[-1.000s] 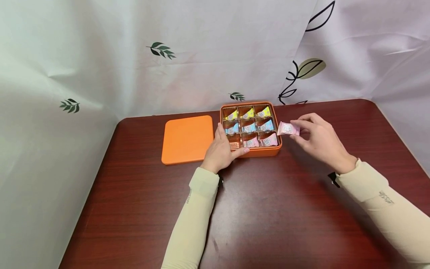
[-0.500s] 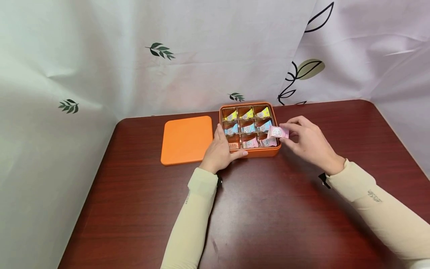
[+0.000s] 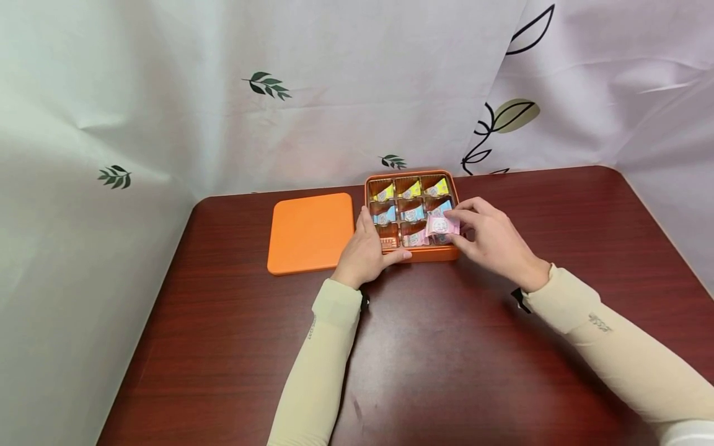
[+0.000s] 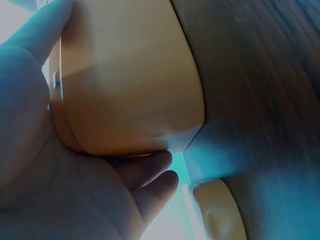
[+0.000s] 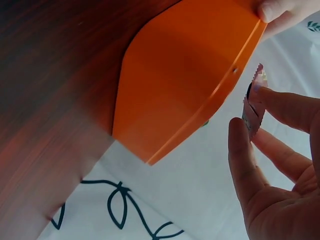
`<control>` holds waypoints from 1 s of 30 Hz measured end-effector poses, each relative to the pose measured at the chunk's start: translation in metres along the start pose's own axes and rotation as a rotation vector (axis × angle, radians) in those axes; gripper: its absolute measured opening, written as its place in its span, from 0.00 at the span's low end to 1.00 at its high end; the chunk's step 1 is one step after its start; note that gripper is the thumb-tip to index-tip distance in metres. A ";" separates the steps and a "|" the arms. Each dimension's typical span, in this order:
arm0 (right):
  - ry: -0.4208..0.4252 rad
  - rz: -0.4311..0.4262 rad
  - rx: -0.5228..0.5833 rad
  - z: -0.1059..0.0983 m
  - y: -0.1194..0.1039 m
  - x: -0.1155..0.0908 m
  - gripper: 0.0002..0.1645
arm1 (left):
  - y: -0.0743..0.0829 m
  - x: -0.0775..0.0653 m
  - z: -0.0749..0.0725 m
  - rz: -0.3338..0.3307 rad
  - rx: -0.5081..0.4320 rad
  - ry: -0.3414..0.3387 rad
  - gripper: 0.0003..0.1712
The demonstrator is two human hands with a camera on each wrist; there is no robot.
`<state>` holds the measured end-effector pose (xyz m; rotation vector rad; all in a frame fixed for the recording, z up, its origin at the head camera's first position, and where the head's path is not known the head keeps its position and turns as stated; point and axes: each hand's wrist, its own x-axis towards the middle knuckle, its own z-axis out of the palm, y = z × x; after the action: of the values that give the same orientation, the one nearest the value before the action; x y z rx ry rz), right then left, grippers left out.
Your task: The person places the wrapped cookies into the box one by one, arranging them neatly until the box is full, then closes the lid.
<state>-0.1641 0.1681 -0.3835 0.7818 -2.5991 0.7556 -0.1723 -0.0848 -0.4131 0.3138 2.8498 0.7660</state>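
Observation:
In the head view an orange box (image 3: 429,254) stands lidless at the back of the table, its inside divided into compartments with small wrapped sweets. My left hand (image 3: 361,253) lies at its front left corner, fingers straight along the left side and thumb along the front rim. Pinched by thumb and fingers of my right hand (image 3: 493,241) is a pink-wrapped candy (image 3: 443,224), held over the front right compartment. The right wrist view shows this candy (image 5: 255,102) edge-on, above the rim level. A pink candy (image 3: 415,237) sits front middle; the front left compartment (image 3: 388,236) shows its orange bottom.
The flat orange lid (image 3: 311,232) lies on the table left of the box. Yellow candies (image 3: 409,188) fill the back row, blue candies (image 3: 411,212) the middle row. Behind the dark red table (image 3: 424,359) hangs a white curtain (image 3: 334,124) with leaf prints.
My right hand has carried the pink candy leftward, from beside the box to over its front right compartment. My left hand stays at the box corner.

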 end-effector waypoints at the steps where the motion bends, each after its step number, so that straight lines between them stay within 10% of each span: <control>1: -0.003 -0.003 -0.001 0.002 0.000 0.001 0.21 | 0.000 0.000 0.000 -0.001 0.002 -0.001 0.75; 30: -0.088 -0.011 0.066 0.031 -0.024 0.022 0.22 | 0.000 0.000 0.000 0.011 0.002 0.021 0.75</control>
<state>-0.1725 0.1238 -0.3895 0.8671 -2.6571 0.8251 -0.1724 -0.0846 -0.4134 0.3242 2.8715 0.7729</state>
